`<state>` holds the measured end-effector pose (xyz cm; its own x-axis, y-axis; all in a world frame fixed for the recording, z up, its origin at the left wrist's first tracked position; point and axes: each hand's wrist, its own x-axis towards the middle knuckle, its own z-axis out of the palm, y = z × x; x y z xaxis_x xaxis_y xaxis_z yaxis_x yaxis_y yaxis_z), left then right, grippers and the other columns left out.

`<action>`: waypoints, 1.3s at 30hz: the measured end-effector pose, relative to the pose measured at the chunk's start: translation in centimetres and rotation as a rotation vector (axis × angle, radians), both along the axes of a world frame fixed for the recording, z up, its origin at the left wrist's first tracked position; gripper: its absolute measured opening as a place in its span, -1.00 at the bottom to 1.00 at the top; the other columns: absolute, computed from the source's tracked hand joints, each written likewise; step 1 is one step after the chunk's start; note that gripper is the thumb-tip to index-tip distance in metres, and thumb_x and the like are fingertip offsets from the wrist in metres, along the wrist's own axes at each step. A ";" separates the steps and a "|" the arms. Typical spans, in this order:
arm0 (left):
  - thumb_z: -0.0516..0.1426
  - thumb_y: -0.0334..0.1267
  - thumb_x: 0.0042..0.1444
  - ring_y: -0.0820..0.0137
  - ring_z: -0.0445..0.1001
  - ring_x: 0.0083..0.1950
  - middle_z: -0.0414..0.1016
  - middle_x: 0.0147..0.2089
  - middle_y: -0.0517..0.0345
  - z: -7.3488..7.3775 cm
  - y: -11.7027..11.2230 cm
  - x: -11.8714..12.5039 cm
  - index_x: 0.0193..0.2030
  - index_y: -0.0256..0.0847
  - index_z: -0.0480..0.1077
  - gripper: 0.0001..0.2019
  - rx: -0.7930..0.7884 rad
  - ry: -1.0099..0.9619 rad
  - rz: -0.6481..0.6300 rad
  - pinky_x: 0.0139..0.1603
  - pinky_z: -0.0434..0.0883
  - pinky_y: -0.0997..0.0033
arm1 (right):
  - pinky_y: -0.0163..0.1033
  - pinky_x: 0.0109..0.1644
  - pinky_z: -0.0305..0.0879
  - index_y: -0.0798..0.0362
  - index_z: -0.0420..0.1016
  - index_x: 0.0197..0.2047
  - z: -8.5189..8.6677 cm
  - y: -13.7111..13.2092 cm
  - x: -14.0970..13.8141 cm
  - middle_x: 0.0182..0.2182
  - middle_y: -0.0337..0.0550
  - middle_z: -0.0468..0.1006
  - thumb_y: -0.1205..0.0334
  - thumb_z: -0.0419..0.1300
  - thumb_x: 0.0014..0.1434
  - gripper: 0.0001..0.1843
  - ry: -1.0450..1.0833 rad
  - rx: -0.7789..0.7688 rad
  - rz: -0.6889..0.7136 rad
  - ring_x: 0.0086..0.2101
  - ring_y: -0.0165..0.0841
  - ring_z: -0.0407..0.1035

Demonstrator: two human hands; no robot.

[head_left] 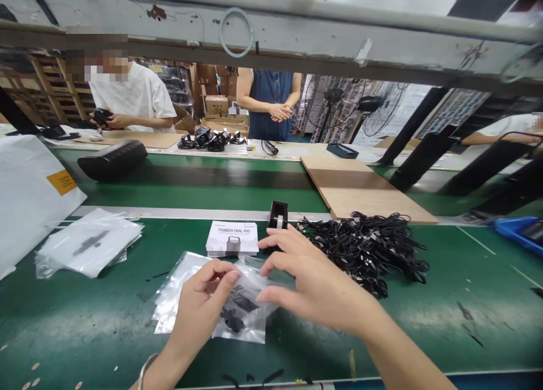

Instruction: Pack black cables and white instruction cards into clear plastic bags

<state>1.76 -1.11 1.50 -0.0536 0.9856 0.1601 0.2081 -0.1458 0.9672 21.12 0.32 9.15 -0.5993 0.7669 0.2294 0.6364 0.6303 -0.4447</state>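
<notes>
Clear plastic bag (pixel 257 332) lies at the middle of the near green belt (pixel 424 333), just in front of the stack of THUNDER TRAIL PRO booklets (pixel 232 232). The left hand (pixel 207 294) pinches its upper edge between thumb and forefinger; the right hand (pixel 297 274) hovers at its other side with fingers spread and half curled, gripping nothing, though I cannot tell whether a fingertip brushes the film.

This bag seems partly or wholly filled: a dark coiled piece (pixel 232 320), probably a cable, shows inside, but whether the mouth is sealed cannot be told. By contrast, the heap of black cables (pixel 367 254) on the right lies loose and unbagged, and the booklets sit in their stack.

Counted: one bag at the fingers; one booklet stack, its copies too thin to number; one cable heap, too tangled to count; one pile of flat clear bags (pixel 166 308) beside the left hand and another bag pile (pixel 91 240) farther left; one black tape dispenser (pixel 278 209); one wooden board (pixel 360 186); three co-workers across the line, one only partly visible
</notes>
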 end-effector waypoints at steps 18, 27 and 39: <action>0.06 -0.21 0.11 0.52 0.27 -0.47 0.29 -0.50 0.32 -0.5 -1.1 -0.2 -0.45 -0.15 0.32 -0.85 0.069 0.056 -0.130 -0.45 0.23 0.58 | -0.24 -0.10 0.25 -0.04 0.30 0.02 -0.5 -1.3 -1.7 -0.17 -0.21 0.47 0.19 0.00 0.20 -0.69 0.286 -0.372 -0.137 -0.16 -0.37 0.34; 0.14 -0.06 0.01 0.53 0.06 -0.54 0.11 -0.58 0.35 -0.3 -0.8 -0.6 -0.52 -0.20 0.26 -0.73 -0.205 -0.208 -0.367 -0.52 0.07 0.55 | -0.31 -0.26 0.24 0.07 0.49 -0.39 -1.5 -0.3 -2.3 -0.40 -0.23 0.52 0.26 0.04 0.16 -0.78 0.364 -0.484 -0.094 -0.35 -0.41 0.37; 0.13 -0.06 0.02 0.53 0.16 -0.49 0.21 -0.52 0.32 -0.4 -1.3 0.0 -0.46 -0.20 0.31 -0.76 -0.208 -0.166 -0.120 -0.48 0.15 0.58 | -0.26 -0.18 0.21 0.04 0.34 -0.29 -1.5 -1.7 -2.4 -0.31 -0.19 0.44 0.25 0.03 0.19 -0.90 0.367 -0.081 -0.205 -0.27 -0.37 0.31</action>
<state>1.77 -2.46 1.10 0.0573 0.9972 -0.0475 0.0375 0.0454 0.9983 18.76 -1.43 7.61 -0.3226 0.8859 0.3334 0.5348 0.4612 -0.7080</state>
